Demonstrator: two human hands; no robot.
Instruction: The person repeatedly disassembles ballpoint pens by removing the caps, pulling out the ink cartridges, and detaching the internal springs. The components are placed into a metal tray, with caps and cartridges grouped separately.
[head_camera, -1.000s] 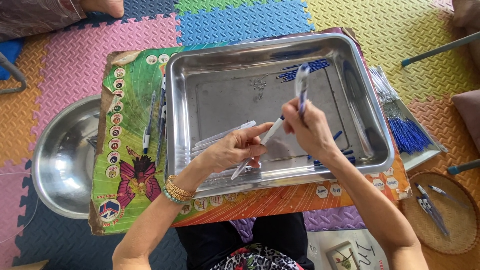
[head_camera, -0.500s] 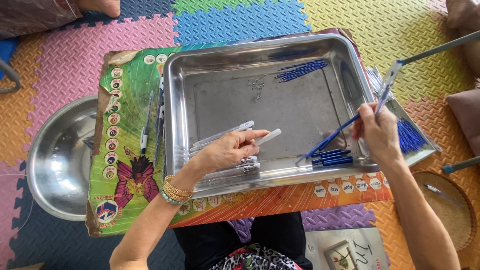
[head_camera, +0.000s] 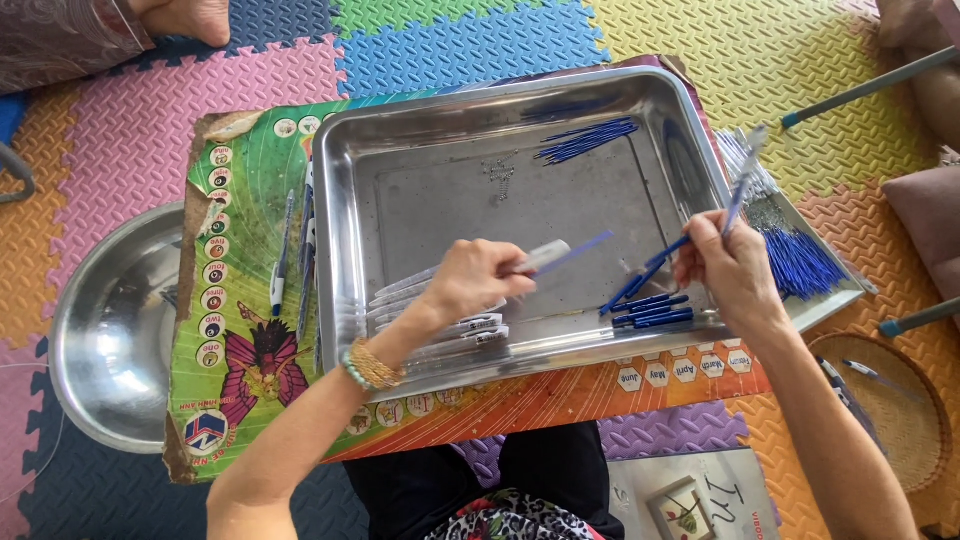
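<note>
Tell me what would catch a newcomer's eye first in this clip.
A big shiny steel tray fills the middle, resting on a colourful printed board over bright foam floor tiles. Above the tray, the left hand pinches a clear pen barrel with a thin blue refill sticking out, while the right hand holds a refill upright and a blue pen part. Blue refills lie at the tray's far end, and a steel bowl sits at the left.

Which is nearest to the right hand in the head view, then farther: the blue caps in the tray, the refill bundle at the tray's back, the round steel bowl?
1. Blue caps: just left of the right hand, at the tray's front.
2. Refill bundle: back of the tray, up and left.
3. Round steel bowl: far left, beyond the board.
</note>
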